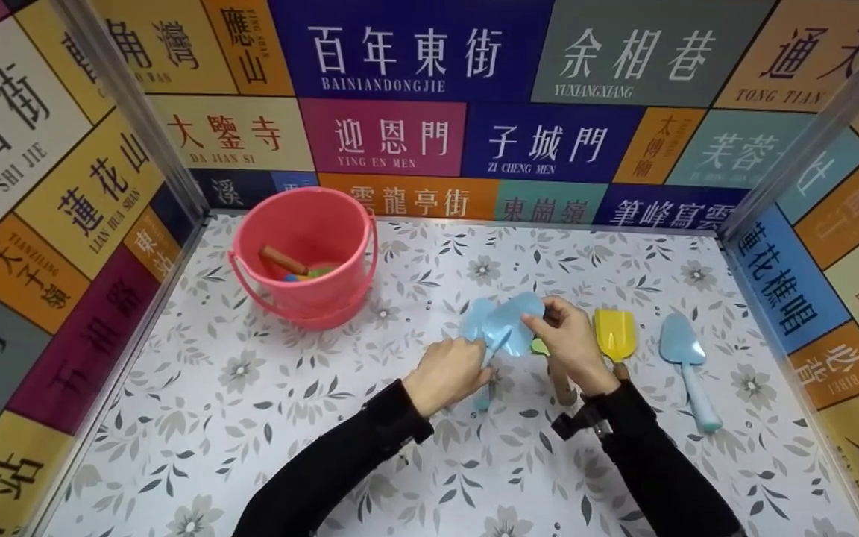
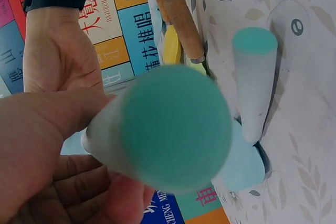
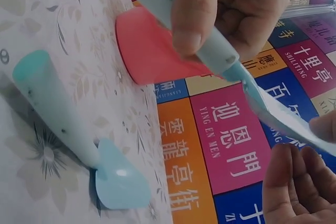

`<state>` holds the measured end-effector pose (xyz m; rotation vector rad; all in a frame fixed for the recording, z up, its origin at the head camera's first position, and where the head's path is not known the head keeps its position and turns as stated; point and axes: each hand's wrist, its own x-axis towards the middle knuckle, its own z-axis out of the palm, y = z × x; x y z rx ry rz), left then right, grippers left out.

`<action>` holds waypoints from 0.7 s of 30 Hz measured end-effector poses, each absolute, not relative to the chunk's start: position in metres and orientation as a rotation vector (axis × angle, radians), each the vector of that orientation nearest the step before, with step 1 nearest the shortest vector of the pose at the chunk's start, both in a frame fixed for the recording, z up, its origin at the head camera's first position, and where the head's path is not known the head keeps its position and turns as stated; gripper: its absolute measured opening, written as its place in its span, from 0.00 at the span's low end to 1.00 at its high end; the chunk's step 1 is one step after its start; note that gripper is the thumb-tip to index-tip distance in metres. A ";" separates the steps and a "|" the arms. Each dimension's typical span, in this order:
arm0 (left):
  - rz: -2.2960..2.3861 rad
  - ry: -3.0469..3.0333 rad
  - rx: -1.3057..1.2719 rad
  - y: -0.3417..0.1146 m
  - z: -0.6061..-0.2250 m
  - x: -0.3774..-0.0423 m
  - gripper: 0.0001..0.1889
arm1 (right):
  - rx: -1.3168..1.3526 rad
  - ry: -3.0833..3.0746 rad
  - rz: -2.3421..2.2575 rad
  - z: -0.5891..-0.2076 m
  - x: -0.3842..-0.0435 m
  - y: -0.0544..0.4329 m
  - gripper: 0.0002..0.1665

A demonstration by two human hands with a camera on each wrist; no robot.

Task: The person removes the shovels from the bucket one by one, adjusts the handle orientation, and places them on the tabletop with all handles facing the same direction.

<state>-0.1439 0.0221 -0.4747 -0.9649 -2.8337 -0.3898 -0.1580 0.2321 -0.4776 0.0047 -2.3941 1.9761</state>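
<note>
My left hand (image 1: 448, 373) grips the pale handle of a light blue garden trowel (image 1: 515, 319). With thumb and fingers, my right hand (image 1: 573, 335) pinches the far edge of its blade. In the left wrist view, the handle's green end (image 2: 176, 129) faces the camera. From the right wrist view, the left hand (image 3: 231, 14) wraps the handle near the neck, and the right thumb rests on the blade (image 3: 286, 119). A second light blue trowel (image 3: 63, 111) lies on the table below the raised one, partly hidden by it in the head view.
A pink bucket (image 1: 318, 302) stands at the back left with a wooden-handled tool (image 1: 284, 259) and coloured pieces inside. Right of my hands lie a yellow shovel (image 1: 614, 334), another light blue trowel (image 1: 687, 347) and a wooden handle (image 1: 560, 382). Printed panels (image 1: 400, 138) wall the patterned table.
</note>
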 end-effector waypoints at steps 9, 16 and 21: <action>-0.579 -2.812 -0.825 0.000 -0.474 -0.153 0.15 | 0.245 -2.649 1.395 -0.478 -0.129 0.269 0.16; -0.800 -2.935 -0.637 -0.018 -0.483 -0.166 0.17 | 0.320 -2.622 1.083 -0.490 -0.104 0.302 0.15; -0.809 -2.975 -0.512 -0.027 -0.499 -0.175 0.21 | 0.359 -2.608 0.820 -0.501 -0.088 0.324 0.18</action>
